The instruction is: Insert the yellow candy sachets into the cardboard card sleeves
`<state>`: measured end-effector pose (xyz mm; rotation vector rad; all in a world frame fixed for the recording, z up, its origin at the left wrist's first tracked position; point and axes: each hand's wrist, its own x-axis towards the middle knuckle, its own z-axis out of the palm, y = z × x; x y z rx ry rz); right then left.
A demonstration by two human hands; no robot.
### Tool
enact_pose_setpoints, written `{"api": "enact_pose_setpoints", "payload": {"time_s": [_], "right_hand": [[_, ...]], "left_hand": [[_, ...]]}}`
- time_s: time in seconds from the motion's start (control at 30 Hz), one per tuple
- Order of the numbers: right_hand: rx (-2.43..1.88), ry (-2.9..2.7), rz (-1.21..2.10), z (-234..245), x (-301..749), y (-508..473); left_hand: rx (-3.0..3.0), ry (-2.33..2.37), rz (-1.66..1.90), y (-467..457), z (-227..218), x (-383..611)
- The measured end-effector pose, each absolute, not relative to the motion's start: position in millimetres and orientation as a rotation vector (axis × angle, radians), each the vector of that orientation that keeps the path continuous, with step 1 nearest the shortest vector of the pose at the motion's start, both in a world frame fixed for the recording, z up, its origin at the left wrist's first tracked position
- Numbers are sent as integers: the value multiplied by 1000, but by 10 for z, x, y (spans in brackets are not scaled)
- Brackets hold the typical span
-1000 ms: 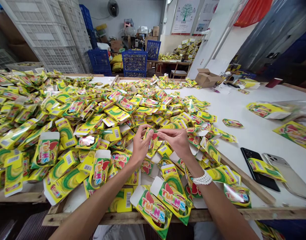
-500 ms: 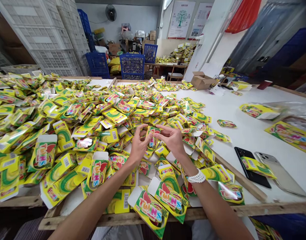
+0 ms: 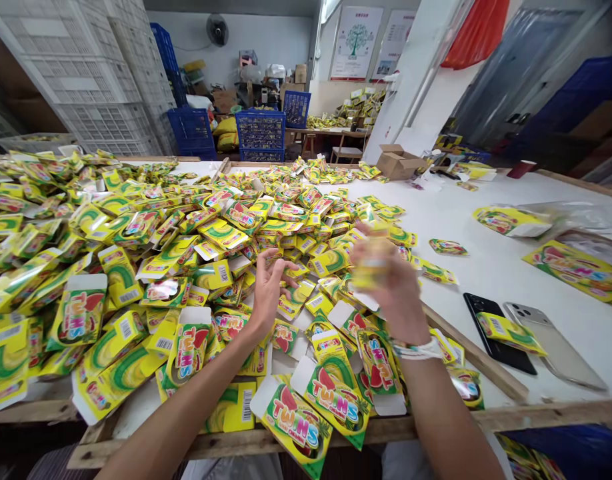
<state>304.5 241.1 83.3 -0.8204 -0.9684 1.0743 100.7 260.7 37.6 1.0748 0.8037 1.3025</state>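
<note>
Left hand (image 3: 269, 291): fingers are held spread and empty over glossy yellow card packets (image 3: 216, 277), 11 o'clock.
Right hand (image 3: 400, 293): fingers are curled around a blurred yellow card packet (image 3: 370, 263), 1 o'clock.

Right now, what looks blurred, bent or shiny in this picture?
In the head view, the right hand and the yellow packet it holds are motion-blurred, while the left hand looks sharper; the wide lens makes the stacked white plastic crates lean; glare shines off a glossy packet window.
</note>
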Motion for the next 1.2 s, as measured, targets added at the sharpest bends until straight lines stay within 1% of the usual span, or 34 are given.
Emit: {"api": "enact_pose_setpoints", "payload": {"time_s": [0.1, 0.13, 0.17, 0.2, 0.33, 0.47, 0.5, 0.6, 0.7, 0.77, 0.9, 0.97, 1.0, 1.07, 1.2], "right_hand": [[-249, -881, 1127, 994, 3404, 2224], [-124, -909, 1176, 1030, 3486, 2178], [-93, -953, 1209, 1054, 3534, 2148], [-194, -929, 1151, 1067, 3544, 2137], [-897, -1034, 942, 1002, 3296, 2259], [-1219, -1397, 984, 766, 2936, 2449], [-1332, -1508, 907, 693, 2854, 2475], [-1580, -1868, 493, 503, 2622, 2482], [-1659, -2130, 291, 406, 2422, 2438], [-1737, -2201, 215, 384, 2326, 2420], [-1808, -2200, 152, 352, 2249, 2447], [-1805, -2163, 162, 330, 2253, 2473], [-1790, -2152, 173, 321, 2261, 2486], [-1721, -2144, 194, 312, 2291, 2509], [-1511, -2041, 242, 337, 2387, 2548]], "left_hand": [[1036, 805, 1335, 2622, 385, 998], [1027, 820, 1344, 2628, 383, 996], [1020, 837, 1352, 2634, 381, 995], [1016, 853, 1360, 2641, 378, 993], [997, 903, 1368, 2665, 365, 981], [969, 938, 1361, 2677, 358, 978], [961, 946, 1371, 2679, 356, 978], [931, 976, 1446, 2700, 342, 966], [1003, 1095, 1510, 2745, 313, 914], [1262, 1238, 1477, 2775, 280, 859], [2104, 1382, 1097, 2806, 188, 760], [2288, 1463, 917, 2820, 154, 731], [2327, 1487, 880, 2832, 149, 721], [2355, 1453, 924, 2858, 171, 709], [2278, 1104, 1239, 2865, 318, 724]]}}
